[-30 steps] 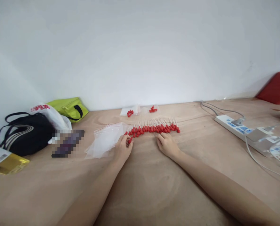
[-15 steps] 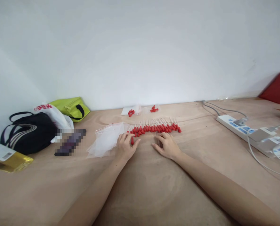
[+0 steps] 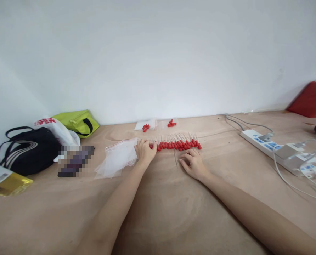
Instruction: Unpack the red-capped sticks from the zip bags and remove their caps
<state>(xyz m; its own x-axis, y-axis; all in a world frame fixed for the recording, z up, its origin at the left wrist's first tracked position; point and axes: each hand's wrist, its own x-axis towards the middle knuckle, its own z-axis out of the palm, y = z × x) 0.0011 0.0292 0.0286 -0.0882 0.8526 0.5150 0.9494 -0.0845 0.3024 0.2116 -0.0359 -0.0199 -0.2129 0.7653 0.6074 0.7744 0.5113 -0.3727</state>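
Note:
A row of droppers (image 3: 177, 145) with red bulbs and thin clear stems lies across the table, bulbs toward me. My left hand (image 3: 145, 152) is at the row's left end, thumb and fingers closed around a red bulb there, partly hidden by the fingers. Below the right part of the row, my right hand (image 3: 194, 164) rests on the table, fingers loosely bent and thumb apart, holding nothing. Clear zip bags (image 3: 117, 157) lie in a stack just left of my left hand.
Two bags with red-bulbed droppers, a left one (image 3: 146, 126) and a right one (image 3: 171, 123), lie near the wall. A power strip (image 3: 264, 143) with cables is on the right. Leftward are a blurred-out dark object (image 3: 75, 161), a black bag (image 3: 30, 148) and a green bag (image 3: 79, 122).
My left hand has moved up to the row, and the single red bulb that lay below it beside the thumb now is at the row's end. My right hand has drawn slightly back from the bulbs.

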